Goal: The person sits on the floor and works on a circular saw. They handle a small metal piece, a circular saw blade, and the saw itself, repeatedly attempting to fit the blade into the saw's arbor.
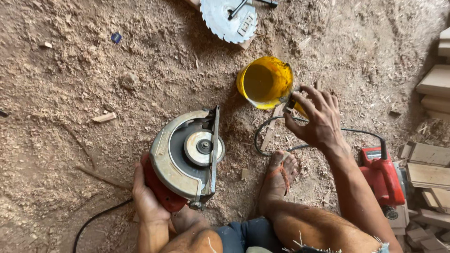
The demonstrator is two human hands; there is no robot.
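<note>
Head view, left hand (146,199): fingers curled closed around the red body of a circular saw (185,157), which is tipped on its side on the sawdust floor (61,84).
Head view, circular saw: metal guard and bare arbor flange face up, with no blade mounted; it lies at lower centre, just left of the sandalled foot (280,175).
Head view, right hand (316,117): fingers partly bent, tips pinching a small metal-and-yellow object (291,104) whose kind cannot be told; it sits at the rim of the yellow bucket (265,82).
Head view, yellow bucket: lies tilted, mouth toward the camera, above the foot.
Head view, saw blade (228,19): loose toothed disc flat on the floor at the top edge, well apart from the saw.
Head view, black cable (262,136): loops under the right hand.
Head view, second red power tool (384,175): beside the right forearm, near stacked wood offcuts (429,173).
</note>
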